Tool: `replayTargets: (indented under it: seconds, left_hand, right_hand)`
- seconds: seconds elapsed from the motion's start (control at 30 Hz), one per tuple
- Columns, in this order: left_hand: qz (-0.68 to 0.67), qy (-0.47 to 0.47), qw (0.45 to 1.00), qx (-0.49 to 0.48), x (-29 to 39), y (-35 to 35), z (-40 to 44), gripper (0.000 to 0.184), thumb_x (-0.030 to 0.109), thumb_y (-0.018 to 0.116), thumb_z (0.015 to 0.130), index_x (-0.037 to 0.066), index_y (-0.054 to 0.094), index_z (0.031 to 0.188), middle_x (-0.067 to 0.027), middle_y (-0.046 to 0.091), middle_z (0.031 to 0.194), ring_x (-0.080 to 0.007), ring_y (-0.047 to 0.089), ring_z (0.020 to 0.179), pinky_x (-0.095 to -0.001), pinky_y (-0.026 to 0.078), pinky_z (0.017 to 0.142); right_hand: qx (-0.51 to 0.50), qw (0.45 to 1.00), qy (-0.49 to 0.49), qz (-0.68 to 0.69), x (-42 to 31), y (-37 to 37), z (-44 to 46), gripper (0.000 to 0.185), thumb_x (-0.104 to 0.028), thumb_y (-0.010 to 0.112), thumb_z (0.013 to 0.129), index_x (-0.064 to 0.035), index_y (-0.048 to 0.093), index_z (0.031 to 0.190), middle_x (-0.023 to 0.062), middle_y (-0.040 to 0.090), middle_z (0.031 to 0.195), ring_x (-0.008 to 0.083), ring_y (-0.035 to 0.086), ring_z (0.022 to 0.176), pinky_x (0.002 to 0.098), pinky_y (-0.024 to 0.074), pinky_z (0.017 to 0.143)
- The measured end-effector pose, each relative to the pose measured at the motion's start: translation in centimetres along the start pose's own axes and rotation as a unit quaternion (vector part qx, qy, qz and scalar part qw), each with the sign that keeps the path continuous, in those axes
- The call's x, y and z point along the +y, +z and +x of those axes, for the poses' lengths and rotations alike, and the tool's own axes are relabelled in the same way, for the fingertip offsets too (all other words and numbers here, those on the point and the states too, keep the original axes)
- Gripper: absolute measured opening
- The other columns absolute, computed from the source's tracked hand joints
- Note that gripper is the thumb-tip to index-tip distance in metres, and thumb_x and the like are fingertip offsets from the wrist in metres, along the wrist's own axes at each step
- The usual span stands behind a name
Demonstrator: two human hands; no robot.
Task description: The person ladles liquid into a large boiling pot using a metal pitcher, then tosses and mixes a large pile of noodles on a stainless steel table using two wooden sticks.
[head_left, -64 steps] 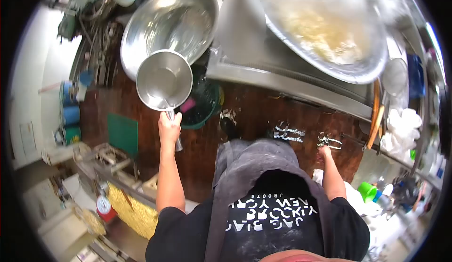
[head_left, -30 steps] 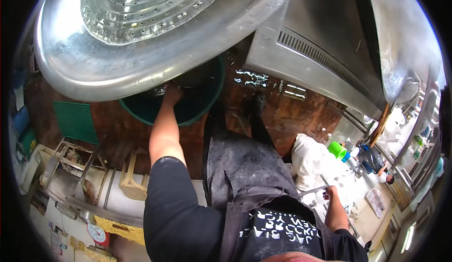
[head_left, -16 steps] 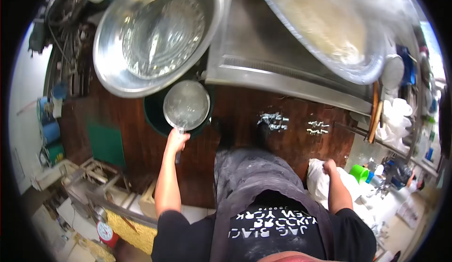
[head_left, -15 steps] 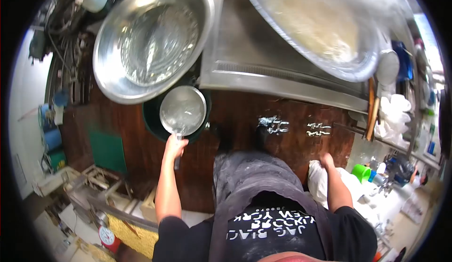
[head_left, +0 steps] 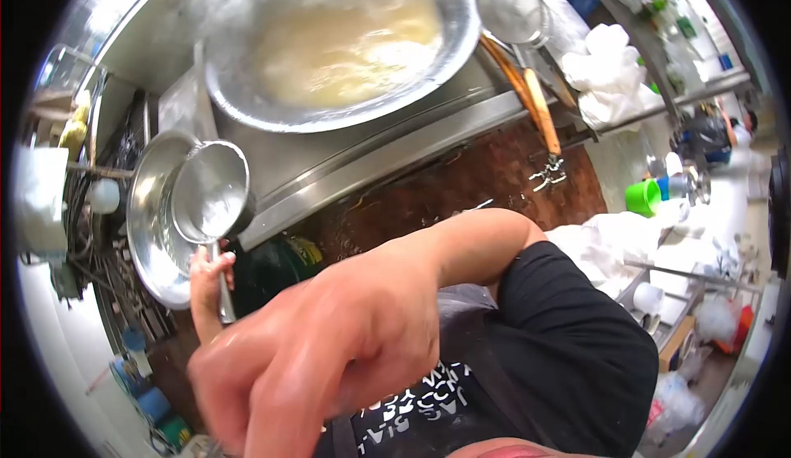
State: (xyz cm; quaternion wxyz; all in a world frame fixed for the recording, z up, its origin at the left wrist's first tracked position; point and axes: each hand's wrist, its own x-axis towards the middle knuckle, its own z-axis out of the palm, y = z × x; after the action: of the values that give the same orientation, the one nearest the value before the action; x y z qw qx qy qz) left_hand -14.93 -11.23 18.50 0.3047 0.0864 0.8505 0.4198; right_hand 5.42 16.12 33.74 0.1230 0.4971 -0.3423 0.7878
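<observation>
Near the left corner of the surface (head_left: 268, 161), the left grip (head_left: 212, 275) clasps the dipper (head_left: 209, 194) by its handle (head_left: 224, 297), probably for reach; the right grip's (head_left: 338, 330) state is unclear.

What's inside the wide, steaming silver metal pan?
The wide metal pan holds cloudy, pale-yellow liquid. White steam veils its upper-left part in the head view; anything beneath the murky surface can't be seen.

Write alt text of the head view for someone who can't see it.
The left hand holds a metal pan by its handle in front of a basin, near a steaming vat of pale liquid; the right hand looms close to the camera.
</observation>
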Motion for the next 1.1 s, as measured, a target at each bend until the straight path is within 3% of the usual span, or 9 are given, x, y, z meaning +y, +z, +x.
replayTargets:
  seconds: [0.13,0.33,0.5,0.67,0.87,0.9,0.93,1.0,1.1]
  left_hand:
    - [0.050,0.025,0.998,-0.028,7.5,1.0,5.6,0.031,0.016,0.072,0.078,0.003,0.057,0.102,-0.0017,0.052,0.061,-0.0120,0.051,0.046,-0.0275,0.043,0.043]
    - [0.156,0.070,0.983,-0.058,14.7,2.5,14.7,0.014,0.012,0.069,0.076,0.003,0.058,0.077,-0.0029,0.053,0.059,-0.0134,0.051,0.043,-0.0301,0.043,0.041]
    - [0.333,0.072,0.940,-0.017,17.4,4.2,22.8,0.014,0.009,0.073,0.073,0.000,0.062,0.070,-0.0066,0.057,0.055,-0.0178,0.056,0.044,-0.0377,0.046,0.042]
    - [0.567,0.036,0.821,0.050,20.3,7.2,27.5,0.023,0.017,0.064,0.087,0.001,0.076,0.099,-0.0184,0.075,0.090,-0.0307,0.075,0.087,-0.0406,0.059,0.077]
    - [0.595,0.200,0.731,0.266,22.2,7.9,27.4,0.032,0.020,0.052,0.094,0.010,0.072,0.118,-0.0150,0.069,0.122,-0.0320,0.070,0.105,-0.0445,0.057,0.089]
    - [0.631,0.177,0.715,0.243,22.5,7.2,26.9,0.030,0.022,0.052,0.095,0.011,0.071,0.115,-0.0145,0.069,0.122,-0.0350,0.070,0.103,-0.0457,0.056,0.088]
    - [0.444,0.215,0.801,0.339,22.8,7.9,23.5,0.035,0.022,0.042,0.097,0.009,0.065,0.120,-0.0210,0.068,0.118,-0.0395,0.066,0.110,-0.0508,0.054,0.090]
    - [0.443,0.333,0.750,0.361,20.7,5.9,22.5,0.033,0.022,0.041,0.098,0.006,0.061,0.119,-0.0225,0.069,0.113,-0.0417,0.067,0.103,-0.0518,0.055,0.085]
    - [0.405,0.251,0.803,0.358,15.3,4.0,20.6,0.029,0.018,0.038,0.098,0.000,0.059,0.107,-0.0287,0.068,0.099,-0.0466,0.066,0.093,-0.0561,0.054,0.079]
  right_hand:
    - [0.003,0.965,-0.261,0.012,0.6,2.5,2.8,0.062,0.015,0.040,0.075,0.0032,0.061,0.132,0.0115,0.064,0.124,0.0214,0.059,0.099,0.0316,0.0499,0.082]
    - [-0.010,0.936,-0.352,-0.010,-2.4,1.6,2.0,0.060,0.017,0.039,0.071,0.0079,0.064,0.125,0.0171,0.069,0.117,0.0265,0.061,0.092,0.0365,0.0487,0.078]
    - [-0.041,0.960,-0.244,-0.131,-6.9,0.1,0.4,0.052,0.013,0.044,0.073,0.0016,0.067,0.118,0.0154,0.065,0.108,0.0287,0.060,0.095,0.0373,0.0485,0.082]
    - [-0.070,0.956,-0.159,-0.236,-9.4,-1.1,-1.1,0.044,0.009,0.050,0.075,-0.0048,0.070,0.112,0.0138,0.061,0.098,0.0310,0.060,0.097,0.0382,0.0483,0.086]
    - [-0.016,0.953,0.105,-0.284,-5.6,-4.0,-5.7,0.036,0.007,0.055,0.078,-0.0059,0.069,0.109,0.0136,0.061,0.102,0.0365,0.059,0.099,0.0437,0.0485,0.083]
    - [-0.007,0.925,0.179,-0.334,-4.4,-4.7,-6.9,0.035,0.005,0.057,0.079,-0.0060,0.068,0.111,0.0144,0.061,0.102,0.0371,0.059,0.101,0.0447,0.0491,0.085]
    - [-0.016,0.880,0.263,-0.396,-3.1,-5.3,-8.2,0.035,0.002,0.057,0.081,-0.0073,0.067,0.113,0.0152,0.061,0.103,0.0369,0.059,0.102,0.0445,0.0499,0.086]
    - [-0.034,0.793,0.352,-0.497,1.1,-6.9,-11.7,0.036,-0.007,0.062,0.084,-0.0090,0.064,0.120,0.0153,0.064,0.107,0.0364,0.061,0.107,0.0461,0.0494,0.093]
    - [-0.075,0.689,0.558,-0.457,5.5,-7.8,-14.5,0.037,-0.013,0.063,0.089,-0.0077,0.062,0.125,0.0169,0.063,0.116,0.0359,0.060,0.114,0.0461,0.0482,0.098]
